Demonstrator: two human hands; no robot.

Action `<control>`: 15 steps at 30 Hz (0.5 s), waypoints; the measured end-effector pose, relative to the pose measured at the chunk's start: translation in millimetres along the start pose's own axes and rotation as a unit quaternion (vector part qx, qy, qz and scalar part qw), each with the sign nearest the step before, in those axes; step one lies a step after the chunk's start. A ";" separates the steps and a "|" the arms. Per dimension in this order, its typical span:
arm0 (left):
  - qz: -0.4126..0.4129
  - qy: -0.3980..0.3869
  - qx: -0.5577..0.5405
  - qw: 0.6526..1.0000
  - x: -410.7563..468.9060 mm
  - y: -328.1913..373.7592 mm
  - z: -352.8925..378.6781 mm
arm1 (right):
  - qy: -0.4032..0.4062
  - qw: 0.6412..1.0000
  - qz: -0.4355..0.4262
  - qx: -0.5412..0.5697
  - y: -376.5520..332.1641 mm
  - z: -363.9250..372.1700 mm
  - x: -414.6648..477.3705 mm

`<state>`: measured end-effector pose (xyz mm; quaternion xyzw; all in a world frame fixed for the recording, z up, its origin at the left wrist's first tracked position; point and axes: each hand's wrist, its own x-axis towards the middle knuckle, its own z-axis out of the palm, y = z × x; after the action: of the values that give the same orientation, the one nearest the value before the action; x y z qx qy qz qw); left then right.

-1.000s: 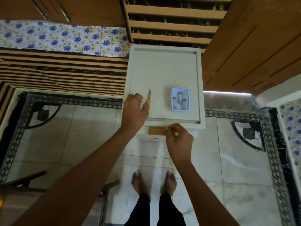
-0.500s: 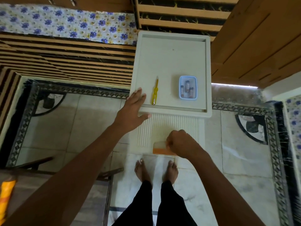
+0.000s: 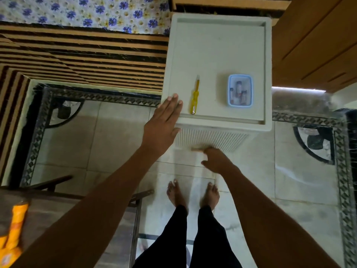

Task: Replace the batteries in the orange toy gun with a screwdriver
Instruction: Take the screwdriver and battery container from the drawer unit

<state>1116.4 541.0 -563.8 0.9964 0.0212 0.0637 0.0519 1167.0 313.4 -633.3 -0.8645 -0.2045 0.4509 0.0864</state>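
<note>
I see a white plastic bench (image 3: 218,55), square top with a raised rim, ribbed front wall below. Left hand (image 3: 164,120) flat and spread wide, fingers over the near-left corner rim, holding nothing. Right hand (image 3: 216,161) low in front of the ribbed wall, fingers loosely curled, blurred; a small tan piece (image 3: 197,148) just beside its fingertips, can't tell if touching or gripped. Yellow screwdriver (image 3: 194,96) lies on the bench top near the front rim, just beside the left fingers, apart from them, tip pointing away. Clear box with blue rim (image 3: 240,90) sits right of it, well apart, small cylinders inside. Back half of the bench top bare, plenty of room. Orange toy gun (image 3: 13,229) at the far lower left on a dark surface, blurred, well away from both hands. Glossy tiled floor (image 3: 301,171) around bare feet (image 3: 193,194). Striped wooden slats on the left, floral cloth (image 3: 87,12) behind.
</note>
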 end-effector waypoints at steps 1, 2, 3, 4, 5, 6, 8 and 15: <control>-0.001 0.010 0.013 1.000 0.5 -0.1 1.7 | 0.013 1.000 0.009 0.014 -0.4 -6.0 10.6; -0.002 0.020 0.024 1.000 1.9 0.6 2.7 | 0.030 0.999 0.014 0.034 -0.8 -11.9 19.4; -0.004 0.027 0.032 0.999 2.9 0.7 4.0 | 0.045 0.997 0.017 0.054 -4.0 -17.7 24.7; -0.004 0.033 0.038 0.999 3.4 2.4 4.6 | 0.061 0.996 0.019 0.070 -6.3 -20.9 26.6; -0.004 0.036 0.045 0.998 3.8 2.8 4.8 | 0.071 0.994 0.021 0.085 -8.3 -20.8 27.0; -0.001 0.035 0.051 0.998 4.2 2.6 4.7 | 0.079 0.991 0.029 0.105 -8.3 -18.0 25.5; 0.005 0.040 0.058 0.997 4.5 2.5 3.7 | 0.102 0.976 0.086 0.172 -1.7 -4.6 18.1; 0.002 0.052 0.042 0.998 5.0 2.2 7.9 | 0.236 0.800 0.340 0.434 39.4 6.9 -6.3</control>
<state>1122.4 538.2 -570.8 0.9930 0.0242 0.1149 0.0089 1169.0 274.9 -645.7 -0.8300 0.3469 0.2749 0.3393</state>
